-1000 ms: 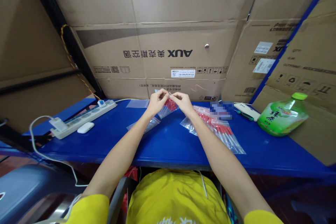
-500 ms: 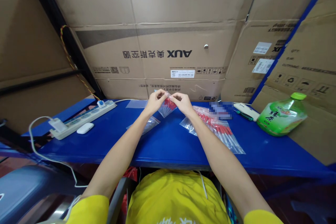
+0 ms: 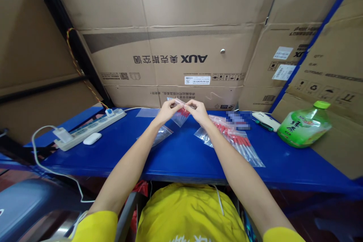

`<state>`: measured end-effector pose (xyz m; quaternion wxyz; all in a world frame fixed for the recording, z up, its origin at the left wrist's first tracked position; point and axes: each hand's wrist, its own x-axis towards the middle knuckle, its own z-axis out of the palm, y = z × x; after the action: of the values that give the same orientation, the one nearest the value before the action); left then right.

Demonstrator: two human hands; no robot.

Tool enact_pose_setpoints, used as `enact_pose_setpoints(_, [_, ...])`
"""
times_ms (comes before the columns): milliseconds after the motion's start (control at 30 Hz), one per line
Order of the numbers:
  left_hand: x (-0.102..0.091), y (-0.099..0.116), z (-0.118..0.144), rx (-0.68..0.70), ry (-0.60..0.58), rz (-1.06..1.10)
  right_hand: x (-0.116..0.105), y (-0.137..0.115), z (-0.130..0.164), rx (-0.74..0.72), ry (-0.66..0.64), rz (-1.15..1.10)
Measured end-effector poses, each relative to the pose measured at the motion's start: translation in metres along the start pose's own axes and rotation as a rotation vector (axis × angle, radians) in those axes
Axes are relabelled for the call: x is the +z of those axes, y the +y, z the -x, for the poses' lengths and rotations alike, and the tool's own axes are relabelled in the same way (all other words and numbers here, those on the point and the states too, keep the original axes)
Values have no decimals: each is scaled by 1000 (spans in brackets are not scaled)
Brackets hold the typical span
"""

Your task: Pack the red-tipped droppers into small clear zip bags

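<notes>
Left hand and right hand: fingers of both pinch the top edge of a small bag above the table.

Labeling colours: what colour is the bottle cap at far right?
Light green, on the green tea bottle; cap shows clearly in the head view.

Even bright light, wide-angle edge distortion
</notes>
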<state>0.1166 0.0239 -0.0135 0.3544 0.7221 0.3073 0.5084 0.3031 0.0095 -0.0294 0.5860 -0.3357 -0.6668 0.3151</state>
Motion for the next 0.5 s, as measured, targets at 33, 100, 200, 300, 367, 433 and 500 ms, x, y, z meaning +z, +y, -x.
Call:
enact_pose_setpoints(33, [0,0,0,-3,-11,7,1,0,0,5,8,-3])
enact_pose_setpoints(100, [0,0,1,2,19,22,2,0,0,37,23,-35])
enact_pose_setpoints(200, [0,1,1,3,101,40,3,-2,1,106,54,-105])
enact_pose_setpoints(300, [0,1,1,-1,133,75,2,-4,1,135,55,-123])
enact_pose_setpoints(367, [1,1,2,0,133,91,1,-4,1,127,47,-118])
enact_pose_setpoints(433, [2,1,2,-3,138,85,1,-3,0,117,49,-118])
enact_pose_setpoints(500, [3,1,2,-16,141,62,0,-2,-1,112,60,-113])
